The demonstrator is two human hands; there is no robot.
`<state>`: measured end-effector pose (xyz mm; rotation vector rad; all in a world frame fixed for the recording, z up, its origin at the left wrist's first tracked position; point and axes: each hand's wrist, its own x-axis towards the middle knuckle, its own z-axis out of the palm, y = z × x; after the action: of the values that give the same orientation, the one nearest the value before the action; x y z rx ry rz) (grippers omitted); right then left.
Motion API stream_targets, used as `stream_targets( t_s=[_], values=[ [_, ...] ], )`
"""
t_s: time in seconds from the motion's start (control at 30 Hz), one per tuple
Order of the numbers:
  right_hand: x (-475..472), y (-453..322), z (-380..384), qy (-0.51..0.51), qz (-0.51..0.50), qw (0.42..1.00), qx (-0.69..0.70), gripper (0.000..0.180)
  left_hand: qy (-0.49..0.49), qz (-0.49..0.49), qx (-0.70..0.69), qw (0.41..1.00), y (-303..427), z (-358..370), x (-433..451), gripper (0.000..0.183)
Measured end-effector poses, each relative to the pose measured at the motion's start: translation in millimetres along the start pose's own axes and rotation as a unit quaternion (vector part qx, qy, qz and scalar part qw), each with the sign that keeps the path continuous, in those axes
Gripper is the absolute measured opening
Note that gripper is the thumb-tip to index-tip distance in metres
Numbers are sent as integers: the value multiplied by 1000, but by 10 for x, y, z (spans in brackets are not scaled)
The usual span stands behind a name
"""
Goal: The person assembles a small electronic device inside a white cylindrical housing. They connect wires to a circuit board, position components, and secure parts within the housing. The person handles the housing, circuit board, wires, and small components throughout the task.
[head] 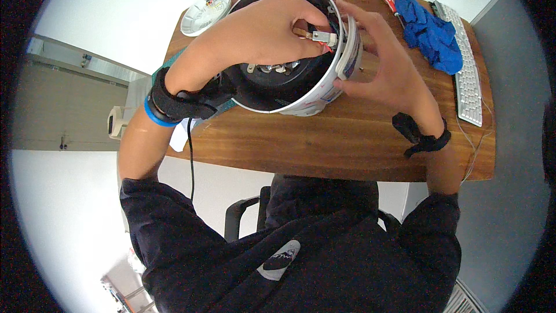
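A round white appliance housing (299, 105), likely a rice cooker body, lies on the table with its dark inside facing up. My left hand (278, 30) reaches over its rim. Its thumb and fingers curl around a small switch part (323, 37) with a metal bracket, a copper-coloured strip and red wire. The fingertips are partly hidden inside the wall. My right hand (386, 63) spans the white side panel (347, 52) of the housing from outside, thumb at the lower end and fingers at the upper end. Metal fittings (278, 68) show on the housing's dark floor.
A white vented cover (206, 15) with a small board and wires lies at the back left. On the right are a blue cloth (430, 32), a red-handled tool (388, 0) and a white keyboard (468, 91). A black cable (191, 156) hangs over the wooden table's (278, 148) front edge.
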<state>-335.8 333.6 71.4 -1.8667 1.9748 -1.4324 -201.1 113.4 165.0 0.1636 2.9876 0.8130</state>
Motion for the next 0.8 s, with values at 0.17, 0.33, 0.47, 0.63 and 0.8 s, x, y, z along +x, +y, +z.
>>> stream_targets(
  t_s=[0.17, 0.33, 0.47, 0.63, 0.8],
  values=[
    [-43, 37, 25, 0, 5, 999, 44, 114, 51, 43, 90, 994, 49, 30, -32, 30],
    [-77, 38, 14, -6, 52, 992, 112, 119, 49, 39, 78, 995, 64, 39, -9, 27],
    [-48, 121, 14, 2, 24, 989, 145, 124, 36, 43, 86, 995, 77, 9, -2, 26],
    [-61, 198, 2, 13, 29, 976, 214, 129, 16, 47, 84, 995, 80, -39, -3, 28],
    [-41, 208, -16, 7, 36, 980, 196, 130, 10, 11, 85, 996, 72, -38, 5, 32]
  ],
)
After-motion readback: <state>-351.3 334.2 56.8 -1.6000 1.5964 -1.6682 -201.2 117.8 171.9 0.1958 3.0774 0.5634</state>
